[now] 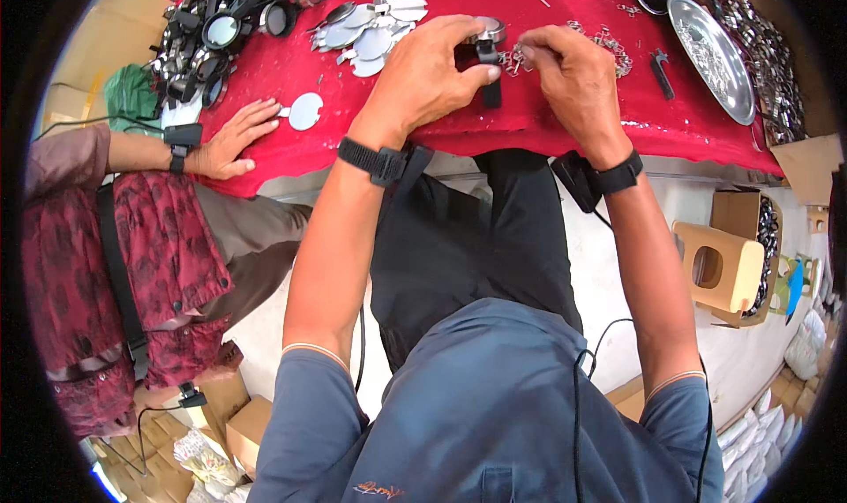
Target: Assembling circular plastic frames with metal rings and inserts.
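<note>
My left hand is closed around a small round metal piece with a black handle, held upright just above the red cloth. My right hand is beside it, thumb and fingertips pinched together; whatever they hold is too small to make out. Small shiny metal clips lie scattered behind and around the right fingers. Behind my left hand is a heap of flat silver discs with tabs. A loose black handle lies to the right of my right hand.
At left, a co-worker's hand rests by one silver disc. Black-and-metal round parts are heaped at the back left. An oval steel tray of small bits stands right, beside piled metal parts. A cardboard box sits below.
</note>
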Demonstrator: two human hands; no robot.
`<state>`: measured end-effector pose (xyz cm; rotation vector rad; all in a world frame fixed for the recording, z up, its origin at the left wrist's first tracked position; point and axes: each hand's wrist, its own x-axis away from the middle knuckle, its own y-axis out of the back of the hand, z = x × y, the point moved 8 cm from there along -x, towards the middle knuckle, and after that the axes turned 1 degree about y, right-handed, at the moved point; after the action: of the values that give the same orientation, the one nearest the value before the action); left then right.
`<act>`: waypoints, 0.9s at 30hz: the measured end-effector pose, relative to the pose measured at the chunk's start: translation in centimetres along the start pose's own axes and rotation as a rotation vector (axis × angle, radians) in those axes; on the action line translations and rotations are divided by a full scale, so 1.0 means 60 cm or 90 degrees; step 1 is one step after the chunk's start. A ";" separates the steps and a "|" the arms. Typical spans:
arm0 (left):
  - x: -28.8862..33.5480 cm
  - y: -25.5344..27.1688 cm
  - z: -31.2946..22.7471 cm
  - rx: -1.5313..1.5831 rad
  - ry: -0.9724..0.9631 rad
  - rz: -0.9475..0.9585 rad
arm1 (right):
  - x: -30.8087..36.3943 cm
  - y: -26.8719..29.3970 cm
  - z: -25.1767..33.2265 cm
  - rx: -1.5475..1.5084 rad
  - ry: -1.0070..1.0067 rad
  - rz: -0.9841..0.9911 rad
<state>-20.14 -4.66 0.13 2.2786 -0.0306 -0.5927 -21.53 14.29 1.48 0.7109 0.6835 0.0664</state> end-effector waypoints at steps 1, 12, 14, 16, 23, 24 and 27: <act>-0.001 0.001 -0.001 -0.003 -0.016 0.003 | -0.003 -0.004 0.022 -0.013 0.082 -0.027; -0.027 0.001 -0.004 0.095 -0.047 0.130 | -0.001 -0.043 0.064 0.152 0.237 -0.109; -0.031 0.006 -0.003 0.099 -0.040 0.109 | -0.004 -0.049 0.063 0.200 0.234 -0.080; -0.034 0.003 0.005 0.111 0.005 0.111 | -0.003 -0.040 0.066 0.089 0.215 -0.116; -0.040 0.007 -0.001 0.016 0.014 0.129 | -0.001 -0.036 0.069 0.046 0.174 -0.132; -0.040 0.007 -0.004 -0.027 0.011 0.120 | 0.000 -0.034 0.067 0.026 0.158 -0.144; -0.040 0.010 -0.015 -0.086 0.002 0.108 | 0.005 -0.035 0.059 0.011 0.120 -0.147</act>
<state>-21.82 -4.00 2.10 2.1199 -0.1762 -0.4876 -19.54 10.69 1.96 0.6439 0.9438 -0.0855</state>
